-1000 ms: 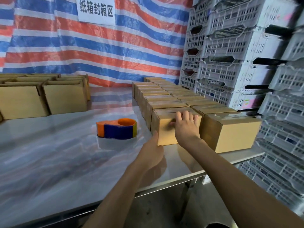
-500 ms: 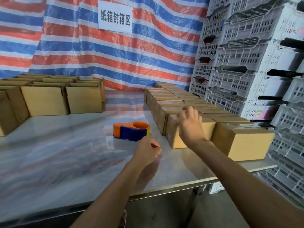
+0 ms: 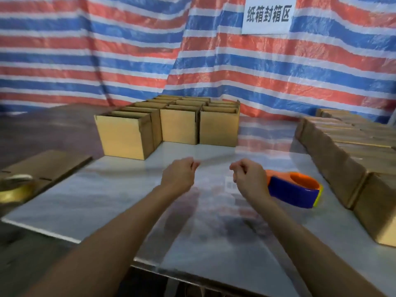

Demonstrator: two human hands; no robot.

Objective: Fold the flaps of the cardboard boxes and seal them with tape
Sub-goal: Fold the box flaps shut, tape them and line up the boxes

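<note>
Several open-topped cardboard boxes (image 3: 126, 138) stand in a block at the far middle of the table (image 3: 128, 194). Rows of closed, taped boxes (image 3: 347, 155) line the right side. An orange and blue tape dispenser (image 3: 297, 189) lies on the table just right of my right hand. My left hand (image 3: 179, 175) and my right hand (image 3: 249, 176) hover side by side above the table's middle, fingers loosely curled, holding nothing. Neither hand touches a box.
A flattened cardboard sheet (image 3: 42, 168) lies at the table's left edge, with a roll of tape (image 3: 15, 187) blurred beside it. A striped red, white and blue tarp (image 3: 150, 50) with a white sign (image 3: 267, 15) hangs behind the table.
My view has swung left, from the taped boxes toward the open ones. My right hand has come off the taped box, and both hands now hang over the middle of the table.
</note>
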